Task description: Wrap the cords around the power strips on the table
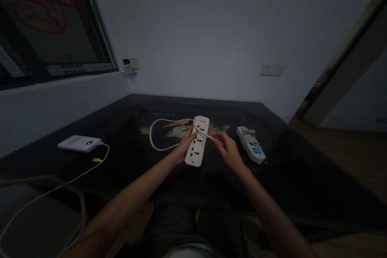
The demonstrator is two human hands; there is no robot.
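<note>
Dark trousers (172,227) nearest, at edge of black table (293,181). Left hand (184,147) grips white power strip (197,151) over table's middle; right hand (226,146) pinches its looped cord (150,133). Second strip (256,150) at right, cord wound round it.

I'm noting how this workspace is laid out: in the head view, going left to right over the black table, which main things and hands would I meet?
Flat white rectangular device, bare left hand, long white plastic power strip, bare right hand, cord-wrapped white plastic block with a blue panel.
</note>
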